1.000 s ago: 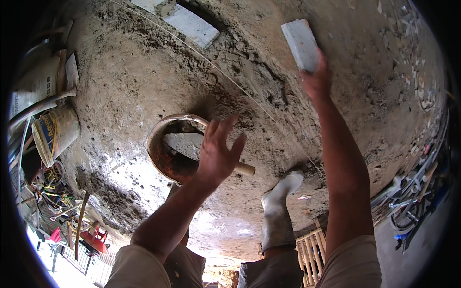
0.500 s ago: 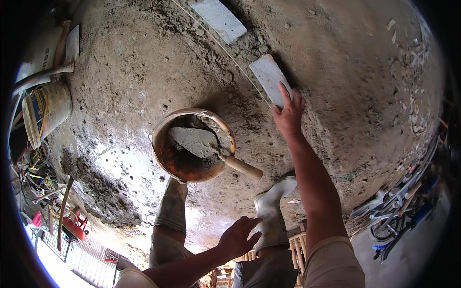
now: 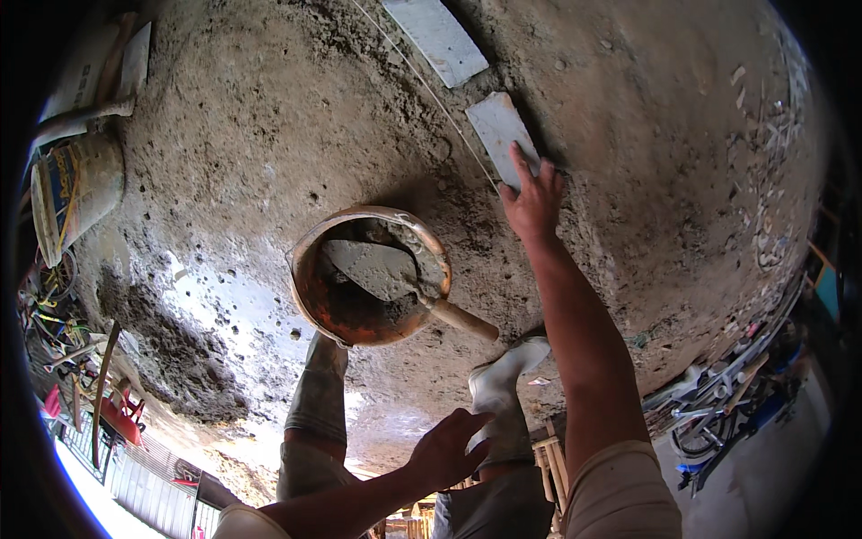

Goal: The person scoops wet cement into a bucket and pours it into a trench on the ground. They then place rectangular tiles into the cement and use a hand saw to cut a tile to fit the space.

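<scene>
1. Head view: the right hand (image 3: pixel 533 202) rested on the near end of a pale block (image 3: pixel 496 121), index finger on its upper face, thumb by its left edge; whether the fingers clamped it firmly, I could not tell.
2. Well apart from it, lower and to its left, hung the left hand (image 3: pixel 447 449), thumb and fingers parted, nothing visible in its hold.
3. The block lay on the ground (image 3: pixel 646 225) ahead of the right wrist, just beside a string (image 3: pixel 440 100); a second pale block (image 3: pixel 440 40) lay farther beyond those fingertips.
4. Left of the right hand stood a bucket (image 3: pixel 314 296), with a trowel (image 3: pixel 382 269) resting in it.
5. By its look, the block was stiff, fairly heavy, gritty rather than slippery, its corners chippable; gripping both long sides near the middle seemed steadiest.
</scene>
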`<action>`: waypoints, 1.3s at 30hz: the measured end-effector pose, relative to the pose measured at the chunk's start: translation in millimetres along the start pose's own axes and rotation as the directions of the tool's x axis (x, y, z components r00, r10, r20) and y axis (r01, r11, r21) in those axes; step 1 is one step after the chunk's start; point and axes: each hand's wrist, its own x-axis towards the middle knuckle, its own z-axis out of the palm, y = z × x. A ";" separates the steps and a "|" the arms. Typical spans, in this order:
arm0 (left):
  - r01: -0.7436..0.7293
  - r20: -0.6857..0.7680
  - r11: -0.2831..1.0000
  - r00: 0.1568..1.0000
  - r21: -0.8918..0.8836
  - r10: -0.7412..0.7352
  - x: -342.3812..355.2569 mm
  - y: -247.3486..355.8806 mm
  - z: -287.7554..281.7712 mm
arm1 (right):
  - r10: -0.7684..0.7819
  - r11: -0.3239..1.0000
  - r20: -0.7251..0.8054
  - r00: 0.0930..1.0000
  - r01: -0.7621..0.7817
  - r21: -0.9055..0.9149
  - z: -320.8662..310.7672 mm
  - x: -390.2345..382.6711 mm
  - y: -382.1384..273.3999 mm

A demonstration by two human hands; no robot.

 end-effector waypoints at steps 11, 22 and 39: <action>0.031 -0.004 0.997 1.000 -0.072 -0.031 2.0 2.2 -16.3 | -0.002 0.992 0.001 1.000 0.002 0.126 0.2 25.6 -8.5; -0.010 0.004 0.995 1.000 -0.096 0.010 2.2 3.2 -11.9 | -0.072 0.996 0.020 0.997 0.071 0.057 8.5 27.9 -2.6; -0.002 -0.061 0.992 0.998 -0.123 -0.005 7.0 -1.2 -18.9 | -0.166 0.977 0.126 0.978 0.180 -0.114 8.6 6.5 6.0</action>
